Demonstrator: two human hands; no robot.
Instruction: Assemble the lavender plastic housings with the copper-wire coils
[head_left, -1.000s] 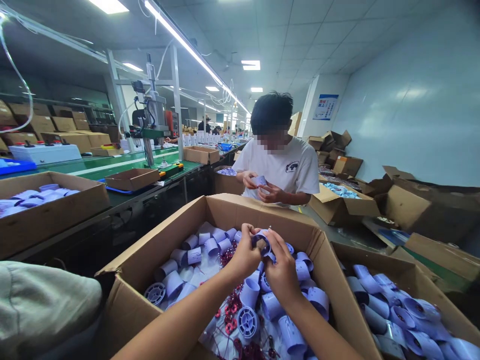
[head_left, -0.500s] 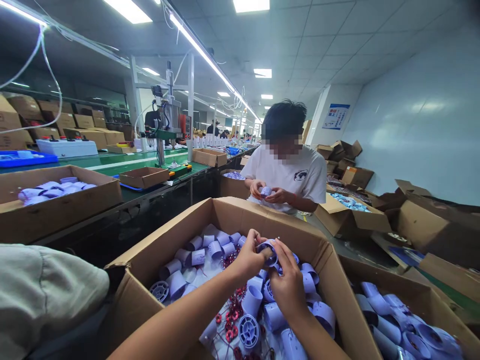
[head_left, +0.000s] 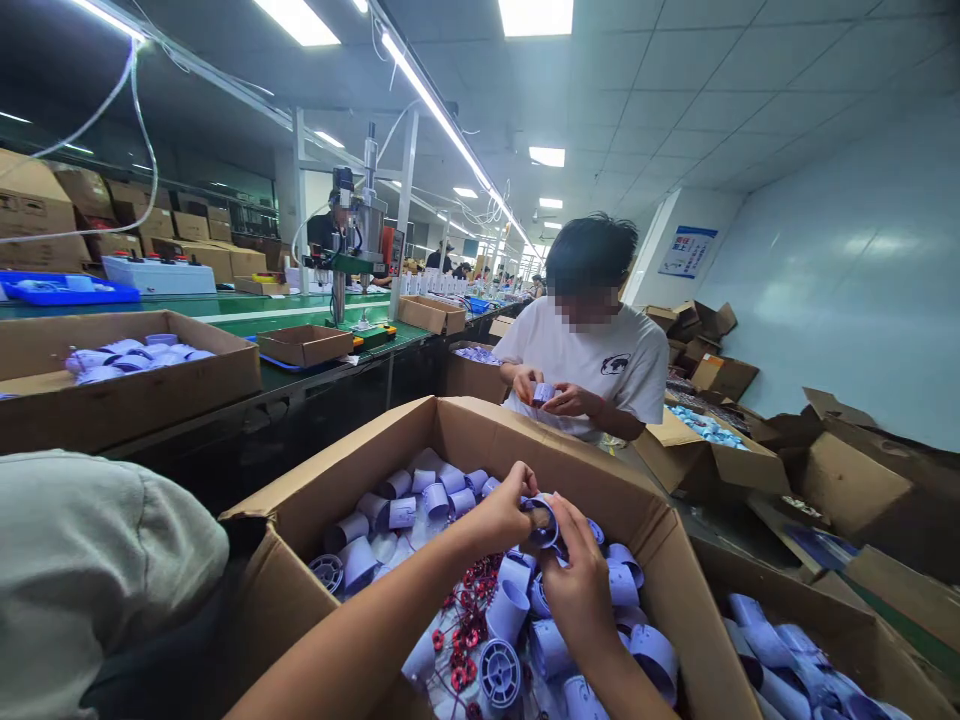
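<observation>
Above the large cardboard box [head_left: 349, 462], both my hands are closed on one lavender plastic cylinder [head_left: 553, 530]. My left hand [head_left: 504, 508] has fingers at its open end, partly inside. My right hand [head_left: 576, 575] wraps the cylinder's right side; some fingertips are hidden. Below lie many similar cylinders [head_left: 508, 610], some upright, some on their sides. One shows a spoked round end [head_left: 499, 672]. Among them are small red ring-shaped parts with thin wires [head_left: 463, 640], on what looks like clear plastic.
Across the box a person in a white shirt [head_left: 592, 350] handles a similar cylinder. A press machine [head_left: 364, 230] stands on the green bench at left, near a box of cylinders [head_left: 127, 400]. Another cylinder box [head_left: 847, 610] is at right. Grey fabric [head_left: 97, 560] fills the lower left.
The view has shifted slightly, so the scene sits a little further right. My hands keep hold of the same cylinder with small finger movements. The person opposite has turned their cylinder.
</observation>
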